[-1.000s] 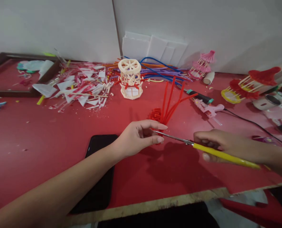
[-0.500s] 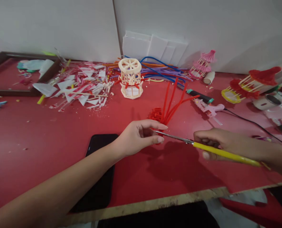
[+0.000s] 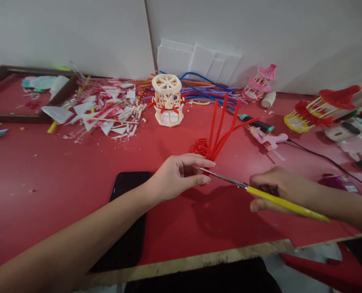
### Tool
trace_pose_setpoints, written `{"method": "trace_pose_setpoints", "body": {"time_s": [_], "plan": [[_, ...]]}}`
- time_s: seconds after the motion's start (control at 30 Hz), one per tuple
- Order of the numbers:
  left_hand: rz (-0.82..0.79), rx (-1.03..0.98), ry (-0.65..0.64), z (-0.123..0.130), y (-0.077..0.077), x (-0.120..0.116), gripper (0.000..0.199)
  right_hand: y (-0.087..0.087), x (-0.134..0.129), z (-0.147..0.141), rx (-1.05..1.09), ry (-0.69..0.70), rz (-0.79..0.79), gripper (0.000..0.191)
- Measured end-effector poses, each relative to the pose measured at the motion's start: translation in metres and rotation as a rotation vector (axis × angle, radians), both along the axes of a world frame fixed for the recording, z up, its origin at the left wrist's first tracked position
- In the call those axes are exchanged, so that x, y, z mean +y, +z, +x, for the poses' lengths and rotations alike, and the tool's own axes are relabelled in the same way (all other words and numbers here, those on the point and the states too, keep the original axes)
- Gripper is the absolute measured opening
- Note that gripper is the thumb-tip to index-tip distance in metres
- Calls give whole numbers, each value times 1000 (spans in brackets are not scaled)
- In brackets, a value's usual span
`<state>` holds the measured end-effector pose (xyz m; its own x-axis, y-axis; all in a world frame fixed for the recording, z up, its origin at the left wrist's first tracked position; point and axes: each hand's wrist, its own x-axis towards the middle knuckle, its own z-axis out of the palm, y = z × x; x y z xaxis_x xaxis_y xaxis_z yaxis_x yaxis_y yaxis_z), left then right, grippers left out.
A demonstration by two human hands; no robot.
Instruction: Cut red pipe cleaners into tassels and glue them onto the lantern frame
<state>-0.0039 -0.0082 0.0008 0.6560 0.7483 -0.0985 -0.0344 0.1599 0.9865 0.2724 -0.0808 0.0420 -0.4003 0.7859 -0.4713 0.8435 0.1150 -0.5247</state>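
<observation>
Between its thumb and fingers, my left hand pinches several long red pipe cleaners by their lower ends, and their tops fan out upward. My right hand grips yellow-handled scissors. Their metal blades reach left to the red stems, between the thumb and fingertips of my left hand; the blade tips are partly hidden there. Just behind my left fingertips lies a pile of short cut red pieces on the table.
On the red table stands a cream lattice tower. A black phone lies under my left forearm. A pink glue gun with its cord, a red-and-yellow model, a pink model and paper scraps surround the work.
The scissor handles and my right hand have tilted slightly, with the right thumb lower. My left hand and the red pipe cleaners hold nearly the same place.
</observation>
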Motion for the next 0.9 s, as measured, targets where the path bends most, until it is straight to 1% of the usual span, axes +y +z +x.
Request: {"method": "trace_pose_setpoints", "body": {"time_s": [0.13,0.37,0.6,0.77,0.83,0.9], "plan": [[-3,1,1,0,0,-1,29,-4,-1,1,1,19,26,57],[-5,1,-9,1,1,0,28,-4,0,1,-34,43,40,58],[27,45,-38,0,-2,0,29,-20,-8,1,-17,56,84,57],[40,63,-18,-1,-1,1,33,-22,-4,7,-22,21,171,57],[47,64,18,-1,-1,2,34,-23,-4,11,-45,2,232,57],[72,66,72,-1,-2,4,34,-26,-5,15,-89,-59,299,56]]}}
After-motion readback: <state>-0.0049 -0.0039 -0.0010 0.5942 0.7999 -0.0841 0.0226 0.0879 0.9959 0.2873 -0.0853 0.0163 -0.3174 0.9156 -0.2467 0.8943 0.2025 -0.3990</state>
